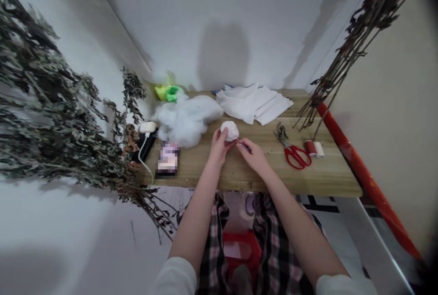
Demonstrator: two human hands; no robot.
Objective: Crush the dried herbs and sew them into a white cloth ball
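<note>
Left hand (218, 146) curled around a white stuffed ball (229, 131), fingers and thumb closed on its lower side, top left exposed; firm hold, seemingly to keep the soft ball in shape. Right hand (252, 155) just beside it, thumb and fingers nearly closed in a pinch on a small purple-tinged item (245, 148), too small to identify. Pinch sits close to the ball, apparently for fine control. Both hands work above a wooden table (308, 181). Ahead-left of the grip, a loose heap of white stuffing (185, 121); straight ahead, folded white cloth (253, 103). To the right, red scissors (296, 157) and two thread spools (314, 148) lie within easy reach. Left of the hands, a blurred pink item (167, 160).
</note>
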